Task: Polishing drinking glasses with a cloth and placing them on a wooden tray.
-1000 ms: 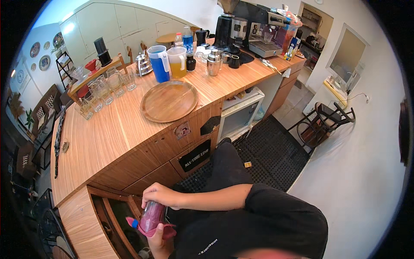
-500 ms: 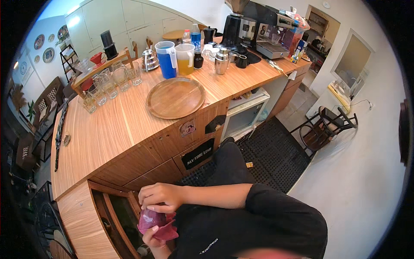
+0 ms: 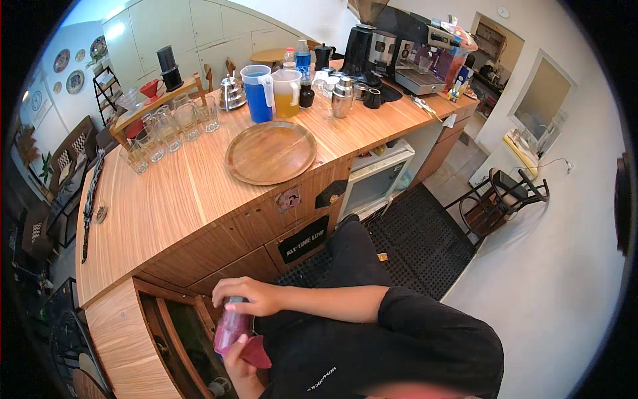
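A clear drinking glass (image 3: 233, 324) is held at an angle over the open cabinet at the lower left. My right hand (image 3: 250, 296) grips its upper end, the forearm stretching across my body from the right. Below, my left hand (image 3: 238, 364) is closed round the other end with a pink cloth (image 3: 256, 353). Pink shows through the glass wall, but how far the cloth goes inside is unclear. The glass's lower end is partly hidden by my left fingers and the cloth.
A round wooden tray (image 3: 271, 153) lies on the wooden counter (image 3: 179, 213). Behind it stand a blue pitcher (image 3: 257, 96), an amber-filled pitcher (image 3: 286, 94) and a metal shaker (image 3: 342, 98). Several glasses (image 3: 166, 130) are grouped at left. An espresso machine (image 3: 422, 63) stands far right.
The glass has turned in my hands, so more of its side shows. My right hand has moved slightly upward, while the cloth has shifted lower around my left hand.
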`<state>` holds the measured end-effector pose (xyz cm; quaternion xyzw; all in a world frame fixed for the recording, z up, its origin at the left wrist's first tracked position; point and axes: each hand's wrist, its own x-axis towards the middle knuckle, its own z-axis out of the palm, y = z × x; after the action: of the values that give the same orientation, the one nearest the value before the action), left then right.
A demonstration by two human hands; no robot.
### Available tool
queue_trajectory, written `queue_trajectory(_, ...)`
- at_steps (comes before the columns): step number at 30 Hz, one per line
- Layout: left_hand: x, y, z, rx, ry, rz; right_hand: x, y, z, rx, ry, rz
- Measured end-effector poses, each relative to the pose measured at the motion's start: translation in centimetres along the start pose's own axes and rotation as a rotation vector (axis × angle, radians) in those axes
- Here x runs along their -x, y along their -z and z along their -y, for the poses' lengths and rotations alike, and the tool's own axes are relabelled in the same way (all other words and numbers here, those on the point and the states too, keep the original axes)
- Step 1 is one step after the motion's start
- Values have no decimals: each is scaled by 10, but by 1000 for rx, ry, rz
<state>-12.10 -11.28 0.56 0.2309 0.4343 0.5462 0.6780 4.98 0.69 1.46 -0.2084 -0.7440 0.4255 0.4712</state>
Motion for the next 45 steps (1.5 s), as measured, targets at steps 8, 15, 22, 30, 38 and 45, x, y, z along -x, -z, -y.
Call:
queue_trajectory(8, 6, 13, 1, -148, 27, 39, 9, -9, 5, 90, -55, -28)
queue_trajectory(15, -6, 1, 21, -91, -9, -91, 3, -14, 6, 174, -636, -11)
queue_trajectory(22, -2, 8, 1, 248, 23, 218, 12, 9, 15, 210, 250, 8)
queue_trajectory(30, -8, 6, 13, -359, 16, 71, -2, 0, 28, 335, -421, -47)
queue_trajectory(38, -6, 1, -1, 83, -126, 240, 0, 16, 31, 225, 71, 133)
queue_trajectory(45, -12, 19, 22, -379, -146, 295, 12, 3, 15, 191, -80, -45)
